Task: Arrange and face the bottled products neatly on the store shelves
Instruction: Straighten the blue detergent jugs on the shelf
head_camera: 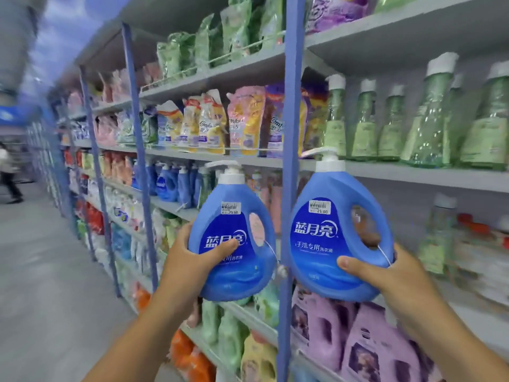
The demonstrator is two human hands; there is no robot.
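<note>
Both arms reach up toward the shelves. The left hand [192, 257] grips the left blue bottle [234, 238], thumb curled across its label; the right hand [385, 271] grips the right blue bottle [330, 244] (both bottles held off the shelf). A blue upright [292, 133] stands between them, green bottles [391, 128] above.

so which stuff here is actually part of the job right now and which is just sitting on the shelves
In the job:
- left blue bottle, gripped by left hand
- right blue bottle, gripped by right hand

Just there:
- green bottles
- refill pouches
- purple jugs
</note>
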